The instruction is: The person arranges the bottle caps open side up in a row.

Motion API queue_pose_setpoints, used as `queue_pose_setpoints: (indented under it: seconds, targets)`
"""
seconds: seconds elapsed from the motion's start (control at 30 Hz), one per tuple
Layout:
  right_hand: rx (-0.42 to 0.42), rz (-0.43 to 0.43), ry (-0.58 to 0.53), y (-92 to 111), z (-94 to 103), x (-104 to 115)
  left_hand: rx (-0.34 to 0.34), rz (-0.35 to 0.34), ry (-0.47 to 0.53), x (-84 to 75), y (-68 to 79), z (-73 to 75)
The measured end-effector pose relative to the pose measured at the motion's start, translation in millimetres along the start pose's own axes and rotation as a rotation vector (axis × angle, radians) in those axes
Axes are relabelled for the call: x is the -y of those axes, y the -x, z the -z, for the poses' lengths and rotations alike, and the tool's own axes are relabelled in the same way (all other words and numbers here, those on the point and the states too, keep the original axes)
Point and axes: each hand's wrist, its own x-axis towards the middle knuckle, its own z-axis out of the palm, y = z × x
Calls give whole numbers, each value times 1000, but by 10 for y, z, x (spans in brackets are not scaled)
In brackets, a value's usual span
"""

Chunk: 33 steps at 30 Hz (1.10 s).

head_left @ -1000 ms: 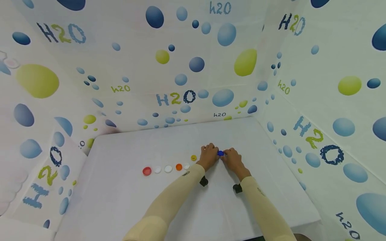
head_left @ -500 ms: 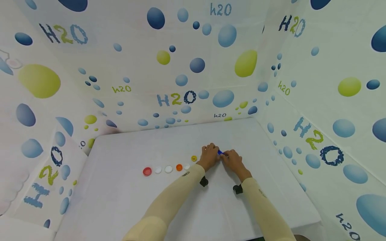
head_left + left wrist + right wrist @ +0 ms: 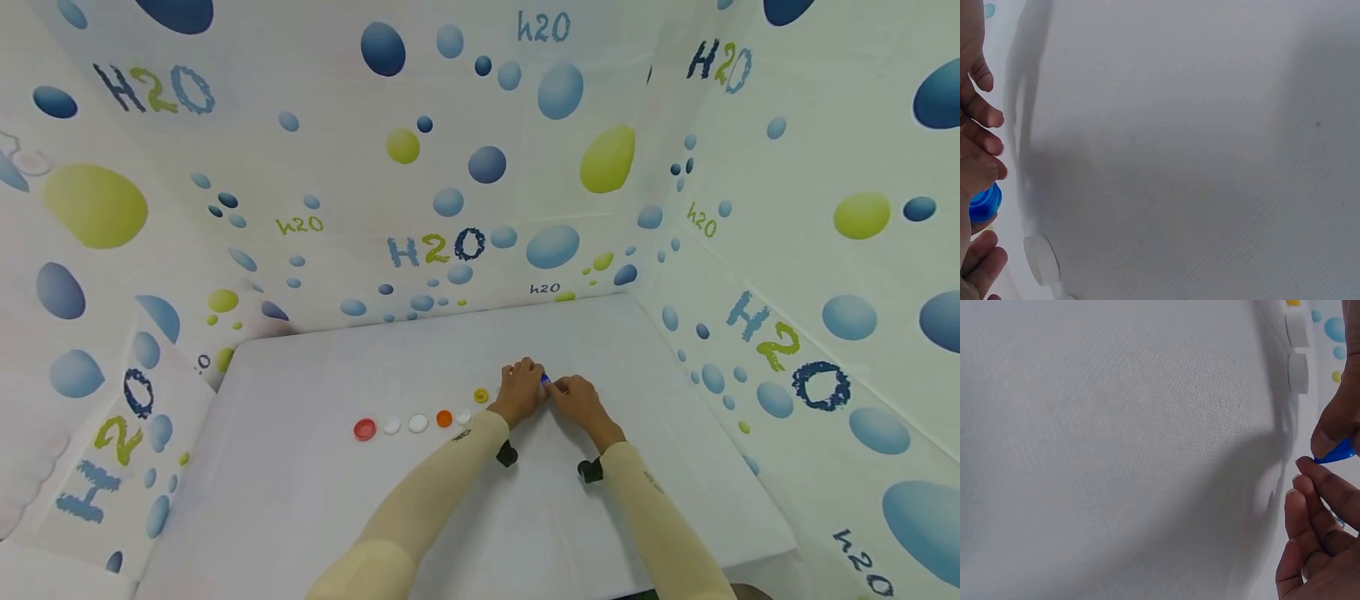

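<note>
A small blue bottle cap (image 3: 545,379) is held between the fingertips of both hands, over the right half of the table. My left hand (image 3: 521,392) pinches it from the left, and my right hand (image 3: 579,402) pinches it from the other side. In the left wrist view the blue cap (image 3: 985,203) shows its round, ridged side below the fingers. Only a blue edge of the cap (image 3: 1340,452) appears in the right wrist view, under a thumb. Fingers hide much of it in the head view.
Left of the hands, a line of caps lies on the white table (image 3: 300,500): a red one (image 3: 364,429), several white ones (image 3: 417,423), an orange one (image 3: 444,418) and a yellow one (image 3: 481,395). Patterned curtains (image 3: 450,167) surround the table's back and sides.
The blue cap has turned between the fingers: its broad face showed first, then a narrow edge, and now just a small part is visible. Both hands stay in nearly the same place.
</note>
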Motion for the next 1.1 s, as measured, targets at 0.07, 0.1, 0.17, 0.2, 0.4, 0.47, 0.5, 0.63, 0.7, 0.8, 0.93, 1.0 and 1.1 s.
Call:
queue_pose_setpoints:
  seconds: [0.07,0.1,0.17,0.2,0.4,0.47,0.5,0.63,0.7,0.8,0.93,1.0,1.1]
  targets:
    - [2,-12,-18,7,11,17,3,-1,4,-2,-5,-3]
    - [5,-23,-21,11,17,28,4,-2,5,-4,-7,-2]
    - [13,-47,-25,19,29,47,8,-4,3,-5,-12,-4]
    - [18,-58,-23,19,31,51,9,-5,0,-4,-14,-7]
    - [25,-82,-26,15,34,49,-1,-17,-2,11,-13,-18]
    - [20,-74,-28,16,31,46,-2,-18,7,13,-5,-18]
    - [18,-71,-28,17,30,46,-2,-18,8,14,-3,-16]
    - [7,-58,-38,14,18,36,0,-9,13,18,0,-12]
    - [-9,-46,-41,10,11,31,2,-3,6,20,-4,-9]
    - [-43,-28,-48,4,1,19,3,7,6,24,-5,-6]
    - [-79,17,-40,-13,-23,0,4,9,19,26,1,5]
    - [-83,43,-27,-26,-36,-9,6,9,24,29,4,9]
    - [-64,64,-3,-34,-45,-22,14,7,26,32,4,5]
